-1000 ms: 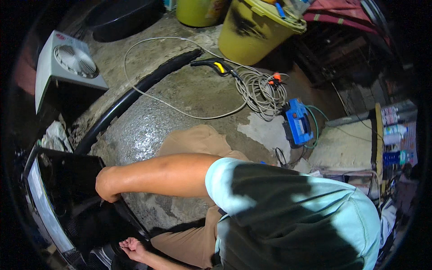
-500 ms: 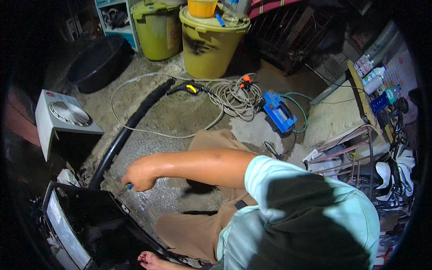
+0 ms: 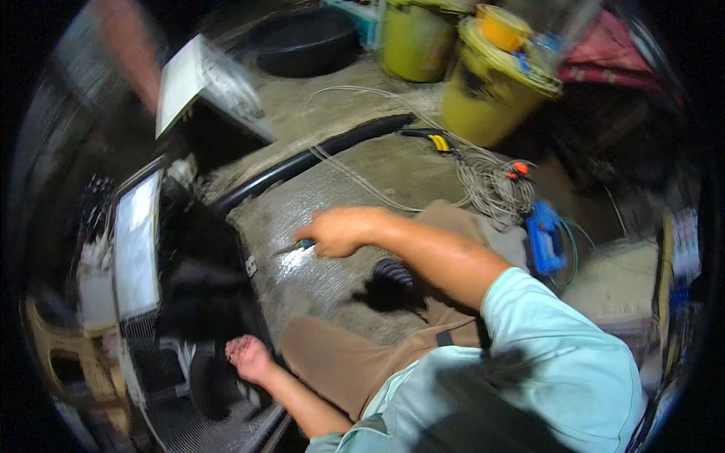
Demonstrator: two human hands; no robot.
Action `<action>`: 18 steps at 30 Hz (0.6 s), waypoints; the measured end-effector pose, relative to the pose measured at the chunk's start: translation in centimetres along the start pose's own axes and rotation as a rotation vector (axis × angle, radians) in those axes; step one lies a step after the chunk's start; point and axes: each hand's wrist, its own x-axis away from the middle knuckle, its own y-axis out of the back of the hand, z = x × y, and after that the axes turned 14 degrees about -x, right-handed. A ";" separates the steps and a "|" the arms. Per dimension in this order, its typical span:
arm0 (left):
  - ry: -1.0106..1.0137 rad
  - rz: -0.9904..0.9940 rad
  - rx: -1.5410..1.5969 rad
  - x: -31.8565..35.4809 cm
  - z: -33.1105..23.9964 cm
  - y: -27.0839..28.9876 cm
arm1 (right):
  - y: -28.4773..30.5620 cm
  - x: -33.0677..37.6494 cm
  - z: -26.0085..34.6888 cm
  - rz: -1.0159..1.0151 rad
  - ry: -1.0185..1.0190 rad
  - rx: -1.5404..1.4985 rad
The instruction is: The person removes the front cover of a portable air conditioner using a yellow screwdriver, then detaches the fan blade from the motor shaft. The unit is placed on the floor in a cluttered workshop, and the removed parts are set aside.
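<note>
My right hand (image 3: pixel 340 230) is closed round the dark teal handle of a screwdriver (image 3: pixel 305 244). Its thin shaft points left above the wet concrete, apart from the opened black air-conditioner unit (image 3: pixel 200 283). That unit stands at my left, with fine metal fins (image 3: pixel 200 430) along its near end and a pale panel (image 3: pixel 138 245) on its far-left side. Over its near right edge is my left hand (image 3: pixel 251 359), palm partly up and fingers curled in. Whether anything small lies in those fingers cannot be made out.
A white cover with a round grille (image 3: pixel 234 94) stands beyond the unit. A black pipe (image 3: pixel 317 155), a coiled hose (image 3: pixel 491 185) and a blue pressure washer (image 3: pixel 545 238) lie ahead. Further back are a black basin (image 3: pixel 302 45) and yellow-green bins (image 3: pixel 491 90).
The view has swung left, so the scene sits further right and blurs. My right hand with the screwdriver has come away from the unit's edge. More of my left forearm shows.
</note>
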 end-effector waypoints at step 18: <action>-0.615 -0.693 -0.294 -2.0 5.4 -1.9 | -11.0 -19.6 6.8 0.330 0.734 -0.260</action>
